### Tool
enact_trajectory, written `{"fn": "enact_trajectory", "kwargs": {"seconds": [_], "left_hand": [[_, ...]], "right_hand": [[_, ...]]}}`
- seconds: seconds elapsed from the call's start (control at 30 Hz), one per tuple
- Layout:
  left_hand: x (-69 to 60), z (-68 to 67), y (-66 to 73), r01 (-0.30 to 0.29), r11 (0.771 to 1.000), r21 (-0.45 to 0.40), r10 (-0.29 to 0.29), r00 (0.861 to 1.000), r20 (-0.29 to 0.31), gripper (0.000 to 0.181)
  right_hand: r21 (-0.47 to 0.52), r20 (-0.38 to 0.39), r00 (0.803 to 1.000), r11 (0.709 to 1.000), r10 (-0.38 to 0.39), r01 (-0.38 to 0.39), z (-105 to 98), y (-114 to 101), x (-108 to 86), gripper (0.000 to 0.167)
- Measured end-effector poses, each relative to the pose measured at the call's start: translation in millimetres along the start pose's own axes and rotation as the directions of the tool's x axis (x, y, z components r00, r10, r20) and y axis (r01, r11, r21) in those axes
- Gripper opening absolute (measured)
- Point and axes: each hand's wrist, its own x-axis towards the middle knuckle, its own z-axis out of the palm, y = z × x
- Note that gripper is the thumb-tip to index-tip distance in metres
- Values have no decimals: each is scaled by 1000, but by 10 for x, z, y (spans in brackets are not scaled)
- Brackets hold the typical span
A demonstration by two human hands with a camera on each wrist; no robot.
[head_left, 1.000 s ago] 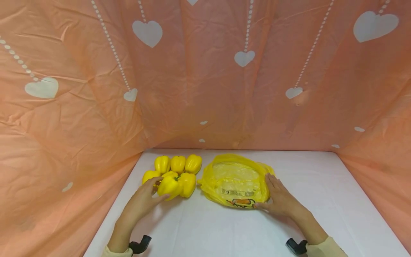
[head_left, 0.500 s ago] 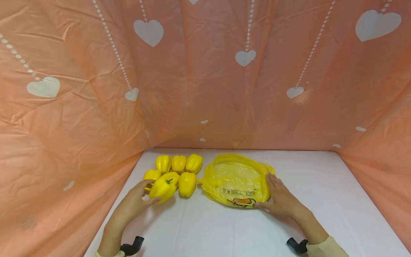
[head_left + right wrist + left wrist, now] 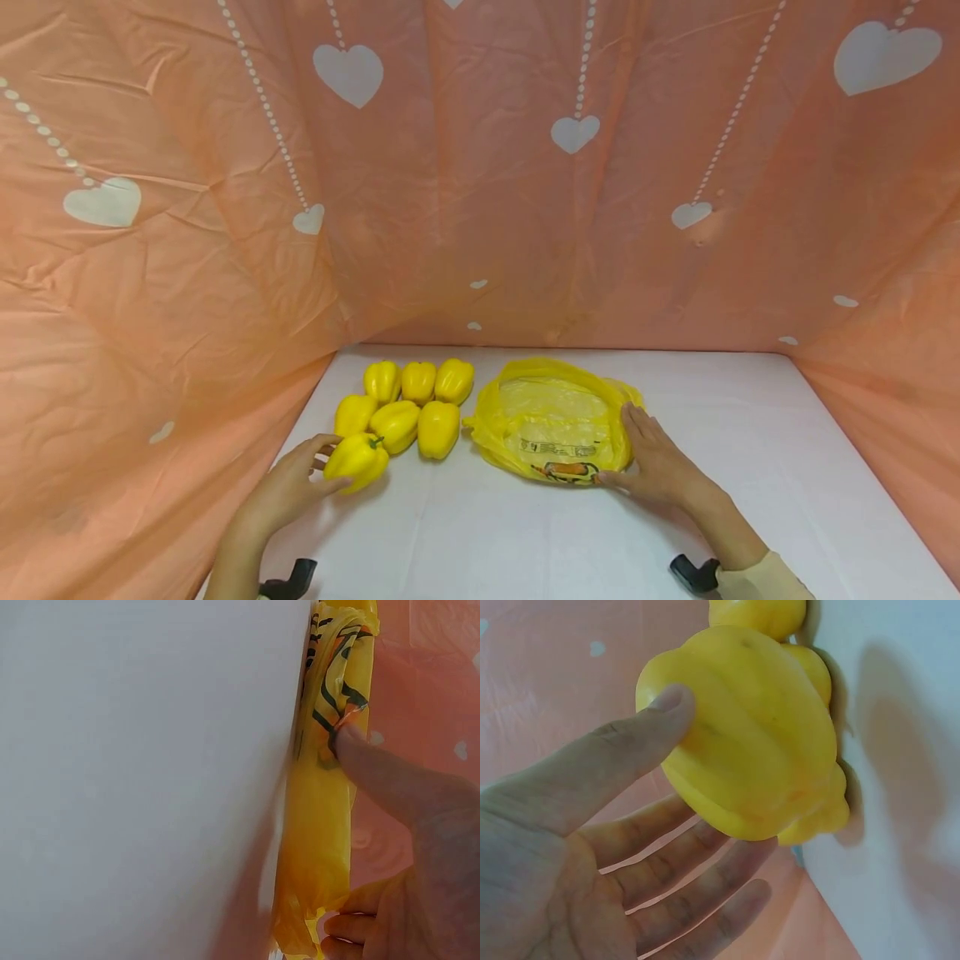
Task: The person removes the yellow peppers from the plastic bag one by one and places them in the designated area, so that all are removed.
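Note:
My left hand [image 3: 291, 483] grips a yellow bell pepper [image 3: 356, 462], its green stem pointing right. In the left wrist view the thumb lies on the near side of the bell pepper [image 3: 742, 742] and the fingers on its underside; its shadow falls apart from it on the white surface. Several more yellow bell peppers [image 3: 438, 431] sit in two rows just behind. To their right a yellow plastic bag [image 3: 555, 408] lies with its mouth spread wide. My right hand [image 3: 660, 458] rests against the bag's right edge, thumb at the printed front, fingers fairly straight along the side.
A white-covered table [image 3: 510, 542] carries everything. An orange curtain [image 3: 480, 208] with white hearts surrounds its back and sides. Black wrist mounts [image 3: 693, 575] sit on both forearms.
My left hand has moved the bell pepper left and toward me, away from the rows, uncovering the peppers behind it. The right hand and the bag have stayed put.

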Motion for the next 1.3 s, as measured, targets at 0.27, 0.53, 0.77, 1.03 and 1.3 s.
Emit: {"fn": "enact_trajectory", "kwargs": {"seconds": [0.27, 0.53, 0.77, 1.03, 1.3], "left_hand": [[-37, -56, -139, 65, 998, -7, -64, 997, 53, 69], [-11, -80, -229, 153, 987, 49, -157, 985, 72, 72], [7, -41, -292, 160, 985, 64, -162, 986, 29, 70], [12, 23, -340, 160, 986, 56, -160, 987, -14, 69], [28, 85, -362, 196, 980, 27, -196, 980, -15, 72]], "right_hand": [[11, 4, 1000, 1000, 3, -3, 3, -6, -7, 125], [9, 10, 1000, 1000, 12, -12, 3, -3, -3, 125], [9, 11, 1000, 1000, 15, -15, 1, -5, -1, 125], [2, 12, 1000, 1000, 15, -15, 3, -15, 2, 125], [7, 15, 1000, 1000, 16, -16, -10, -20, 0, 125]]}}
